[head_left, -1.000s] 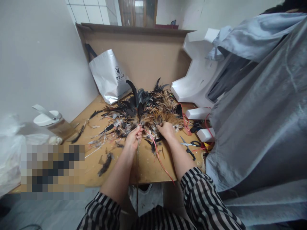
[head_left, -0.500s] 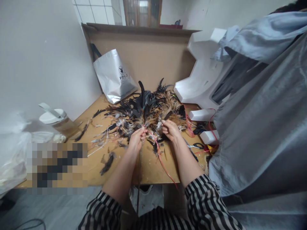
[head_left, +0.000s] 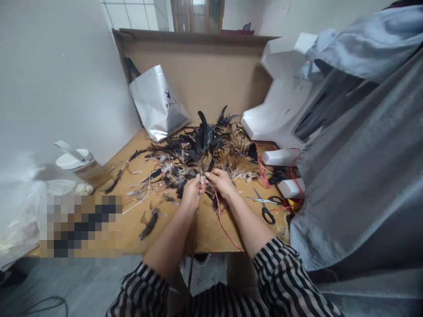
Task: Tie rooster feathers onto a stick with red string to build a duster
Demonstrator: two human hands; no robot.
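Right hand (head_left: 222, 181) has shifted toward 9 o'clock since the earlier frame and now meets the left hand (head_left: 192, 190) at the base of the feather bundle (head_left: 205, 152); before that, it sat apart at the bundle's 5 o'clock edge. Camera view nudged slightly too.

Near edge: striped sleeves at 6 o'clock, both forearms reaching to 12 o'clock over the desk (head_left: 205, 233).

Left hand: fingers clenched around the bundle's quill end, with a thin dark rod (head_left: 194, 237) running from the fist down to 6 o'clock past the desk edge.

Right hand: fingers pinched on the red cord (head_left: 220, 215) right at the quill end, touching the left hand. Cord trails from the pinch toward 5 o'clock and off the desk edge.

Feather bundle: black and brown feathers, fanned out from the hands toward 12 o'clock, lying on the desk centre. Loose feathers (head_left: 149, 223) scattered at 9 o'clock of the hands.

Scissors (head_left: 266, 207) lie flat on the desk at 3 o'clock of the right hand, apart from it. White blocks (head_left: 291, 187) and more red cord beyond them at 2 o'clock.

Jar with white lid (head_left: 74, 160) at 9 o'clock, far left. Silver bag (head_left: 158, 103) leans on the cardboard backboard (head_left: 205, 70) at 11 o'clock. White foam piece (head_left: 280, 101) at 1 o'clock. Grey cloth (head_left: 363, 154) fills the right side.
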